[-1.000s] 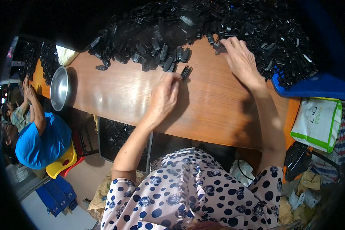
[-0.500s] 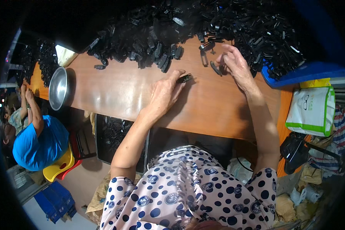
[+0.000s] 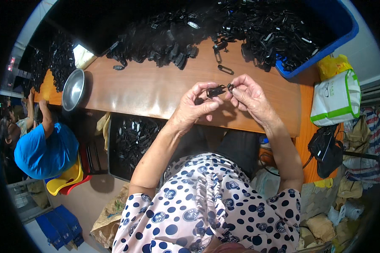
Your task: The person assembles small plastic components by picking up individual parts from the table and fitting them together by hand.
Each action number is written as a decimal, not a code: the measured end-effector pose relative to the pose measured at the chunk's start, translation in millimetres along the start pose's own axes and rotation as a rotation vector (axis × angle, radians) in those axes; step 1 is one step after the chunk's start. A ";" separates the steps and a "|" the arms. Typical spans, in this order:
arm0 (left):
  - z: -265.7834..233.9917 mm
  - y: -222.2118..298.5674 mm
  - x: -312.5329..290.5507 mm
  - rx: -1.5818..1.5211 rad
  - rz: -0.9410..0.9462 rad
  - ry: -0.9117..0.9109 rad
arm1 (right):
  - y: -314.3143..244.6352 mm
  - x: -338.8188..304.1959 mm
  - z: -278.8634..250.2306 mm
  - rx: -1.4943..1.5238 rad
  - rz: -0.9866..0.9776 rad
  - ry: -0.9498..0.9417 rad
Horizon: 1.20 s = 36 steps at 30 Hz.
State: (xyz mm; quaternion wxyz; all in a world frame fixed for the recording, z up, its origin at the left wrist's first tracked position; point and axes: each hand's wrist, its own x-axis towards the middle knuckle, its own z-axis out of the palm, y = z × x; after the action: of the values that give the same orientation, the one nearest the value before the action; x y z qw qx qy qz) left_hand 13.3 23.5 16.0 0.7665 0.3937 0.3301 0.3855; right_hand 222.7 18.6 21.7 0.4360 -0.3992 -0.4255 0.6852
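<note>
My left hand (image 3: 196, 104) is raised over the table's near edge, thumb and fingers pinching a black plastic clip piece (image 3: 215, 91) with prongs at its right end. Close by on the right, my right hand (image 3: 251, 100) grips a small black part (image 3: 230, 87) between thumb and fingertips. The two parts almost meet; whether they touch I cannot tell. Farther back on the wooden table (image 3: 143, 88) lies a loose oblong black frame (image 3: 226, 69). A second frame (image 3: 217, 56) lies beyond it, by the pile's edge.
Black plastic parts (image 3: 164, 46) are heaped along the table's back, spilling from a blue bin (image 3: 337, 44) at right. A metal bowl (image 3: 74, 90) stands left. Below is a crate of black parts (image 3: 133, 141). A white-green bag (image 3: 335, 99) stands right; a person in blue (image 3: 46, 149) sits left.
My left hand has lifted the clip piece off the tabletop. My right hand has come back from the pile toward it, now with a small black part. The view has shifted slightly.
</note>
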 end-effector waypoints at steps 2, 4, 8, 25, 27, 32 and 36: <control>4.7 -3.8 -5.8 0.179 0.090 0.035 | -3.1 -11.6 5.7 -0.032 -0.008 -0.016; 2.2 -11.0 -4.6 0.284 0.198 0.021 | -3.9 -20.4 10.8 -0.012 -0.014 -0.016; 8.3 -13.4 -6.2 0.950 0.747 0.030 | -4.4 -30.6 16.4 0.027 -0.038 -0.060; 1.9 -15.7 -10.2 1.032 0.656 -0.078 | 6.1 -29.9 0.1 0.038 0.113 -0.151; -0.4 -17.3 -7.3 1.051 0.696 -0.083 | 7.6 -27.2 -1.8 0.027 0.202 -0.143; -4.5 -15.9 -4.5 1.138 0.733 -0.092 | 9.9 -21.2 1.9 -0.018 0.257 -0.111; -7.9 -15.4 -3.4 1.179 0.698 -0.098 | 14.4 -11.3 1.4 0.003 0.312 -0.121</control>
State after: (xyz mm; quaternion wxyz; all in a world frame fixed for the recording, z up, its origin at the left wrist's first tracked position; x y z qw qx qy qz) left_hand 10.4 17.3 -0.3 0.2693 0.8454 0.3034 0.3475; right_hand 221.1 4.0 10.7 0.2987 -0.4178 -0.3827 0.7680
